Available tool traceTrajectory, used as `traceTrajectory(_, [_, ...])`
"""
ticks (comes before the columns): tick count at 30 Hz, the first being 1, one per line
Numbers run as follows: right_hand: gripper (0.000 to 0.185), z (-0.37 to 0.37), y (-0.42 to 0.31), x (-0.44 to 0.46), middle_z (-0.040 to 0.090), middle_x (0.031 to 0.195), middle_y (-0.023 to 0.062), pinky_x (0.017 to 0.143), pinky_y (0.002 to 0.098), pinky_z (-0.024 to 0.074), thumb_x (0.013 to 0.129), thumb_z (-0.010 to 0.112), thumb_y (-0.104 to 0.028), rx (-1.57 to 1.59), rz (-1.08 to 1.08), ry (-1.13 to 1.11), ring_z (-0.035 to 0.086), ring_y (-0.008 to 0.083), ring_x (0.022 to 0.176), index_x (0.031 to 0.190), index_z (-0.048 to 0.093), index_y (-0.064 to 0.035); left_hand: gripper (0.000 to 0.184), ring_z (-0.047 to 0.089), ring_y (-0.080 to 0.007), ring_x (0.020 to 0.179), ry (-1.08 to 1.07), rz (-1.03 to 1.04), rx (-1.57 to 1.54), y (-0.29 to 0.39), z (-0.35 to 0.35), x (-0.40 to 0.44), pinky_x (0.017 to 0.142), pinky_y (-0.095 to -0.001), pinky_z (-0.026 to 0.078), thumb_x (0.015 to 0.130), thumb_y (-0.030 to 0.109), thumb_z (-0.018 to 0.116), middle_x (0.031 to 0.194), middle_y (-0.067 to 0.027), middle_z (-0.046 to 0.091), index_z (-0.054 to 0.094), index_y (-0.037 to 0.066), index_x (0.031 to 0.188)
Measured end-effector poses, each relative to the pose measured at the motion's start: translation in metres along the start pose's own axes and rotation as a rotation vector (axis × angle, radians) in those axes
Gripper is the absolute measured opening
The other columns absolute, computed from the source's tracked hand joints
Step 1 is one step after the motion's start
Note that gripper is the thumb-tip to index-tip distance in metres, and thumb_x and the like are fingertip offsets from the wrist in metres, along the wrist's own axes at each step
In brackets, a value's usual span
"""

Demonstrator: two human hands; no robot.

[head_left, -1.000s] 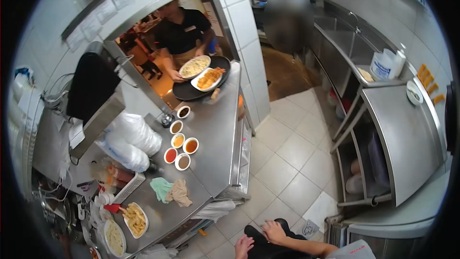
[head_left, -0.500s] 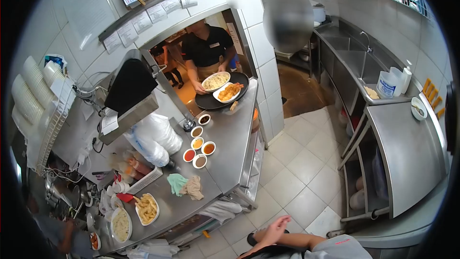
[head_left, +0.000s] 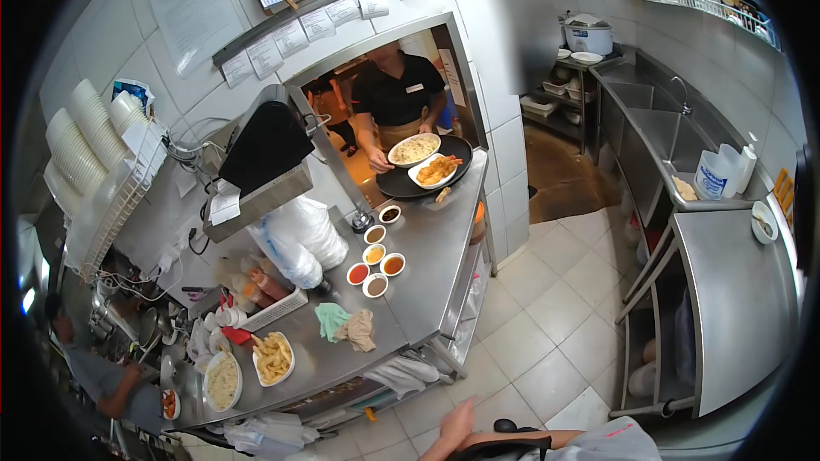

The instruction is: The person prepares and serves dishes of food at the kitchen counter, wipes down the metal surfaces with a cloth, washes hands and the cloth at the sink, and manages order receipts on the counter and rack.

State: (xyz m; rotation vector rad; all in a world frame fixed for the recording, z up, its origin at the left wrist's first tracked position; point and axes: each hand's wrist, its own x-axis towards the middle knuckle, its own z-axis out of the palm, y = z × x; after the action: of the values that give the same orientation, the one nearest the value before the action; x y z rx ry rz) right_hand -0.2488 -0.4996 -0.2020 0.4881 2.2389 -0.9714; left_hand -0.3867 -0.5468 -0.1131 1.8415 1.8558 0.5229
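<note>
At the bottom edge my left hand crosses in front of my right forearm. Its fingers look stretched out, though blurred, and I see nothing in them. My right hand is hidden behind it. On the steel counter, up and to the left, lie a green cloth and a beige cloth. Nearby are a white dish of fries, an oval dish of rice and several small sauce cups. Both hands are apart from these.
At the pass window a co-worker in black handles a black tray bearing a rice dish and fried food. Another person stands far left. A steel table and sink line the right side.
The view has shifted, so the counter and window sit further right in it. My left hand has moved lower and to the left in the picture. The co-worker remains at the tray.
</note>
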Motion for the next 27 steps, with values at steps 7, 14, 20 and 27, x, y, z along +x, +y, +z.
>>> traceTrajectory(7, [0.018,-0.244,-0.128,-0.239,0.052,0.089,0.015,0.07,0.0347,0.0435,0.081,0.053,-0.014,0.041,-0.727,0.723,0.052,0.0305,0.081,0.093,0.053,-0.0006,0.045,0.051,-0.0325,0.102,-0.371,-0.82,0.116,-0.153,-0.008,-0.13,0.087,-0.0412,0.04,0.074,0.023,0.048,0.109,-0.0169,0.054,0.047,0.011,0.117])
traceTrajectory(14, [0.024,-0.307,-0.249,-0.365,0.059,0.085,0.0096,0.049,0.026,0.0429,0.053,0.064,-0.012,-0.687,-0.791,1.607,0.057,0.0188,0.068,0.076,0.058,-0.0101,0.043,0.049,-0.0316,0.105,-0.188,-1.035,-0.01,-0.173,0.011,-0.209,0.088,-0.0419,0.04,0.075,0.024,0.046,0.111,-0.0159,0.053,0.048,0.012,0.117])
traceTrajectory(20, [0.016,-0.313,-0.29,-0.299,0.056,0.077,0.0087,0.048,0.0244,0.0376,0.056,0.058,-0.017,-0.781,-1.069,1.667,0.051,0.0173,0.064,0.067,0.054,-0.0059,0.04,0.047,-0.0319,0.108,-0.299,-1.211,-0.038,-0.191,0.055,-0.257,0.09,-0.0424,0.038,0.079,0.027,0.042,0.118,-0.014,0.05,0.048,0.013,0.117])
traceTrajectory(27, [0.019,-0.344,-0.324,-0.241,0.058,0.077,0.0129,0.052,0.0307,0.043,0.069,0.058,-0.001,-0.285,-0.69,1.005,0.056,0.026,0.058,0.088,0.057,-0.0002,0.025,0.063,-0.0243,0.065,0.344,-1.303,-0.58,-0.179,-0.046,-0.271,0.055,-0.034,0.049,0.081,0.021,0.047,0.082,-0.015,0.061,0.052,0.002,0.098])
